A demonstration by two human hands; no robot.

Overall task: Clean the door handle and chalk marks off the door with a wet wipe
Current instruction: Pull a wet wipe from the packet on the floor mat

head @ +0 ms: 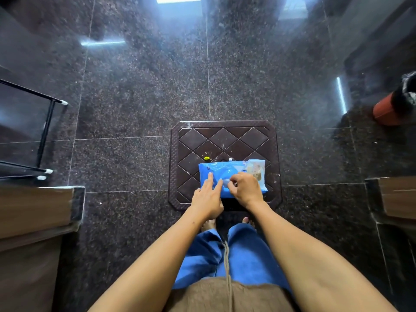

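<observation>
Blue plastic wet wipe pack (227, 176) lies flat on the near half of a dark brown stool top (225, 140), which serves here as the worktop. The surface is embossed with a diamond pattern and shows pale specks. Its right end carries a paler printed panel.

The left hand (208, 199) rests on the left part of the pack with fingers straight and spread, pressing it down; it grasps nothing. The right hand (244, 189) lies over the middle of the pack with fingers curled, thumb and fingertips pinching at something white at the pack's opening. Whether that is the flap or a wipe cannot be told.

A small yellow object (206, 158) sits on the stool top just beyond the pack's far edge, apart from it. A small white item (230, 159) shows at that same edge, too small to identify.

The stool stands on a polished dark speckled stone floor (139, 97) with light reflections. Bare toes (245, 220) and blue trousers (243, 255) are visible below the hands. A black metal frame (45, 131) with white tips stands at left, and a red cylindrical object (387, 109) at far right.
</observation>
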